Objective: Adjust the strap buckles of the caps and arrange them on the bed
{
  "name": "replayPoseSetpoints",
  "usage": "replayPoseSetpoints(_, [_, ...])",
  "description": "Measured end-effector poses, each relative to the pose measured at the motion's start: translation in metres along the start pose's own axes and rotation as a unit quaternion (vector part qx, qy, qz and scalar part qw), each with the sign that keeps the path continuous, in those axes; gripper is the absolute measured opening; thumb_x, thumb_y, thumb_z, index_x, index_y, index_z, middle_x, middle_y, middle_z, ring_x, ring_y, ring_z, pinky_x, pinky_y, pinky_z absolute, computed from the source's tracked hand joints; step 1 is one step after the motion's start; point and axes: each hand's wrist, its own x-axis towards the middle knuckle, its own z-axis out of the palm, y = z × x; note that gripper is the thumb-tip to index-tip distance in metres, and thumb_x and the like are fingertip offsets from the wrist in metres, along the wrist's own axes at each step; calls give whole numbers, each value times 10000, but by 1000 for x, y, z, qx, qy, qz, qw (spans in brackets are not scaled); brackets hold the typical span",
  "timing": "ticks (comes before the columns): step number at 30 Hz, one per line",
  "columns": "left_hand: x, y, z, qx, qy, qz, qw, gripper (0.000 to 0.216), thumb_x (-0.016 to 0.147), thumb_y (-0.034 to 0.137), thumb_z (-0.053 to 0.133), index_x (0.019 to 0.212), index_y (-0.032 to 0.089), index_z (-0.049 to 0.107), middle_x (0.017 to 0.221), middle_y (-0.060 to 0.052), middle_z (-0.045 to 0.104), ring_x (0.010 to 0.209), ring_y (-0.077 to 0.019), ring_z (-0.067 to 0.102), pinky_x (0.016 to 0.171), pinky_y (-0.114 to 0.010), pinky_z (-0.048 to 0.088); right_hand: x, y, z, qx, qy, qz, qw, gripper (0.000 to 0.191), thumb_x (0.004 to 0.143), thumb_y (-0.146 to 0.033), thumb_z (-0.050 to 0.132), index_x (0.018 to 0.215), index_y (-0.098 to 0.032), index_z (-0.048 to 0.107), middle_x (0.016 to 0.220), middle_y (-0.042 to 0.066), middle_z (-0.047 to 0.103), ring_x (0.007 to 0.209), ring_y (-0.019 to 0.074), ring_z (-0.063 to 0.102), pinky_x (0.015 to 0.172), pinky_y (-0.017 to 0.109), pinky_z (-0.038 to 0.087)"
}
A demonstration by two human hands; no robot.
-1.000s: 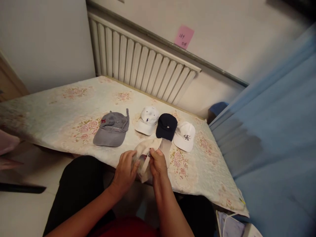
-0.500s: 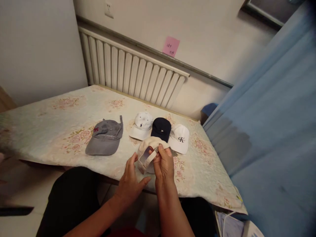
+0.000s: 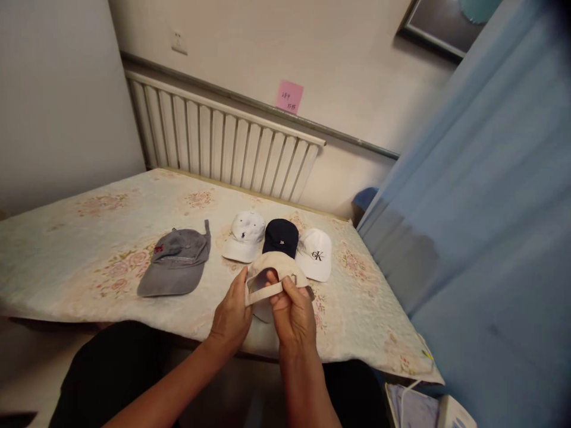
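Between my hands is a beige baseball cap [image 3: 277,261], its back opening and strap turned toward me. My left hand [image 3: 232,312] grips the cap's left edge where the strap begins. With thumb and fingers my right hand [image 3: 294,306] pinches the strap near its small buckle on the right. Just beyond the beige cap lie a white cap with a small dark emblem [image 3: 244,236], a black cap [image 3: 281,235] and a white cap with CK lettering [image 3: 316,255]. Off to the left, a grey cap [image 3: 175,261] rests with its strap end sticking up.
The caps lie on a surface with a floral cover [image 3: 107,238]. Behind it are a white radiator [image 3: 218,139] and a wall with a pink note [image 3: 289,97]. A blue curtain [image 3: 464,208] hangs along the right side. A white object [image 3: 455,413] stands at the lower right.
My left hand, open beside the cap before, has closed on its left edge. The strap is now stretched across between both hands. The view has shifted slightly.
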Motion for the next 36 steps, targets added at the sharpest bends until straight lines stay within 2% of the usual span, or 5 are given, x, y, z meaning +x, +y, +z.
replayPoseSetpoints(16, [-15,36,-6,-18,143,87,986,496,821,221,575,1293,160,436,1211,-165,519,1177,-295,471,987,-500,409,11,-20,-4,45,41,3,998,134,770,-167,674,864,-132,584,845,108,748,836,198,722,799,358,583])
replayPoseSetpoints(19, [-40,45,-4,-172,-26,73,982,242,845,212,555,1083,218,598,1044,-96,627,1020,-243,572,919,-417,459,9,-18,-6,47,41,-5,998,133,773,-155,664,872,-129,580,836,112,750,835,200,723,781,355,585])
replayPoseSetpoints(22, [-35,55,-5,-385,-189,-102,897,264,870,319,548,1098,209,620,1099,-104,659,1037,-250,600,911,-398,472,8,-17,-7,44,50,-5,998,146,755,-150,681,857,-131,579,819,107,752,816,198,726,773,353,585])
replayPoseSetpoints(30, [24,66,-19,-781,-103,-335,517,580,901,548,393,1307,147,494,1357,-133,534,1279,-253,468,1086,-408,360,2,-12,-9,31,10,-15,999,239,692,-236,773,821,-125,605,781,81,752,757,180,724,784,350,579])
replayPoseSetpoints(36, [46,60,-24,-796,0,-422,433,403,950,230,395,1320,76,441,1169,-149,657,1088,-223,629,948,-378,517,1,-7,-12,9,10,-18,1000,261,699,-240,771,883,-129,622,774,64,751,731,169,722,727,328,584])
